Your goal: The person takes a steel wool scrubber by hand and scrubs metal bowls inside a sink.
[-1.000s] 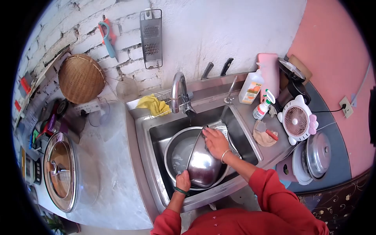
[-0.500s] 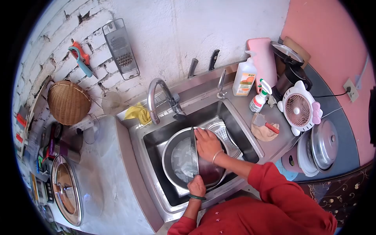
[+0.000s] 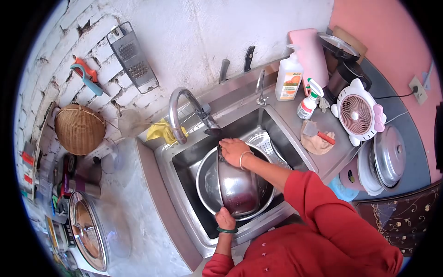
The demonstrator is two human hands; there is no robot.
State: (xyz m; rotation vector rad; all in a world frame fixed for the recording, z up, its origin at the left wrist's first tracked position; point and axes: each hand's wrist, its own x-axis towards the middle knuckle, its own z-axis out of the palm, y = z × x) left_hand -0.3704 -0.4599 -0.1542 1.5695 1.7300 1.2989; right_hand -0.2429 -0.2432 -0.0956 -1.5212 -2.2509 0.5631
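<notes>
Stainless-steel bowl (image 3: 240, 189), tilted in basin (image 3: 207, 184); rim grasped by left hand (image 3: 225, 218) and right hand (image 3: 234, 151); even support advised.

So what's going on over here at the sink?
A person in a red top is at the sink, holding a metal bowl tipped on its side over a larger metal basin. The left grip is closed on the bowl's near rim; the right grip rests at its far end. A perforated metal piece is beside the basin, and no stream shows from the faucet.
</notes>
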